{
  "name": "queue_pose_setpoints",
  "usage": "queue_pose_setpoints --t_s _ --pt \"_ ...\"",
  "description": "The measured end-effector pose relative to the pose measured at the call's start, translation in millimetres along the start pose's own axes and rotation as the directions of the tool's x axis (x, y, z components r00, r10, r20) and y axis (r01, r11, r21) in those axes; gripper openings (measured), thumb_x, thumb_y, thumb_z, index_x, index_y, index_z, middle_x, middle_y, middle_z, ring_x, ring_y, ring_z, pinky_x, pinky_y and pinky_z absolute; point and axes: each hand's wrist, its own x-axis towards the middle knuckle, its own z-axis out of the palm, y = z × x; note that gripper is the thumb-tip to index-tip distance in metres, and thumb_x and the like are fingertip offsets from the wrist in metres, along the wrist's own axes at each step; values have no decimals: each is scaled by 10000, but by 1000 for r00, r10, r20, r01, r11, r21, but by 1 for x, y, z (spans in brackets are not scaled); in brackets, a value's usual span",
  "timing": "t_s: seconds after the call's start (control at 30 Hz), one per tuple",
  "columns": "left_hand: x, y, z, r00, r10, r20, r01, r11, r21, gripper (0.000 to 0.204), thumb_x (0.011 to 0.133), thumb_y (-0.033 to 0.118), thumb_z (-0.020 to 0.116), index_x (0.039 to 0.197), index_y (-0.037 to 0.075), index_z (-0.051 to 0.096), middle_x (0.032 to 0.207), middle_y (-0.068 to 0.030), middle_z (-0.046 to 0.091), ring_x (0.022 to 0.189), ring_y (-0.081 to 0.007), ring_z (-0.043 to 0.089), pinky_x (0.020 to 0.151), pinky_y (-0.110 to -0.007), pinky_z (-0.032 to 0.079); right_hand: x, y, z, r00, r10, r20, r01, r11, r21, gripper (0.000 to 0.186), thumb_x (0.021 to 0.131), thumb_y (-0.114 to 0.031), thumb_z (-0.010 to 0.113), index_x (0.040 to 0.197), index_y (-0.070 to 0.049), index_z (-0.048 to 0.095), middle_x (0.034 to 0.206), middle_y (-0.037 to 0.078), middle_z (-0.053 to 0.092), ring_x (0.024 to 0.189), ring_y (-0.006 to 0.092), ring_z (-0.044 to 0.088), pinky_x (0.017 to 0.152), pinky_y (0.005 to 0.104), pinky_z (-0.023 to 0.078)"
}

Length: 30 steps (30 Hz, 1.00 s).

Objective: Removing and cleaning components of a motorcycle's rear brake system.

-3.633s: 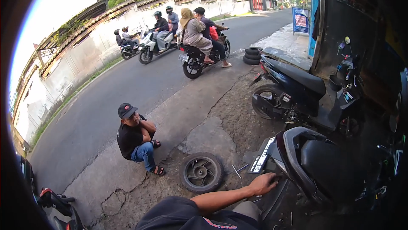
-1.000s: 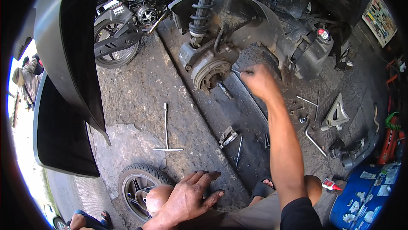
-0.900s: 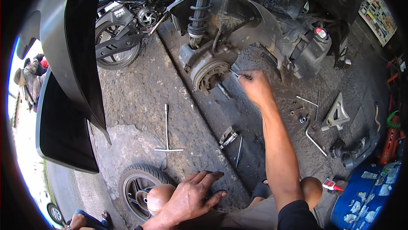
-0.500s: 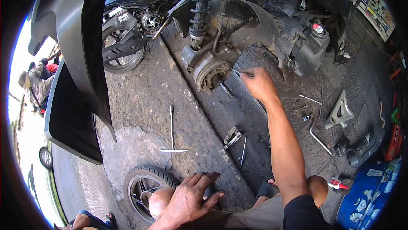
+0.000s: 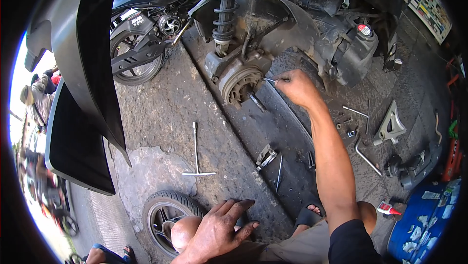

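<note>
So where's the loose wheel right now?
The loose wheel lies at lower left in the head view, left of the left hand, lower in frame than the T-handle wrench, partly hidden by the left knee.

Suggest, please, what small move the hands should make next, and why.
I would probably bring the left hand up to steady the hub: the right hand pinches a thin tool with its tip by the hub's edge, while the left, seemingly empty, is down by the knee.

White glare leftward, seemingly overexposed.
</note>
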Motion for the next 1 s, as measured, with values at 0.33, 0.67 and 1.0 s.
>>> queue_pose_setpoints --t_s 0.33,0.67,1.0 --pt "17 -5 1 1000 -21 21 21 1000 -16 397 844 258 722 1159 40 617 1067 -146 639 1008 -348 626 836 -409 525 4 16 0 998 -43 42 39 995 94 323 811 -208 648 1060 -18 723 995 237 704 930 315 695 861 372 508" --pt "34 2 8 996 -2 93 4 1000 -23 408 845 256 718 1174 44 602 1079 -153 637 1021 -359 616 848 -417 512 -18 42 59 987 48 -153 41 849 528 285 884 -156 626 1073 46 697 904 138 731 775 137 647 731 268 500" --pt "31 -1 13 999 11 31 -11 1000 7 461 861 295 697 1210 16 582 1060 -156 639 992 -350 617 863 -415 504 -31 25 113 879 219 -424 65 825 561 285 934 -155 570 1123 31 676 996 202 713 891 244 692 799 328 522"
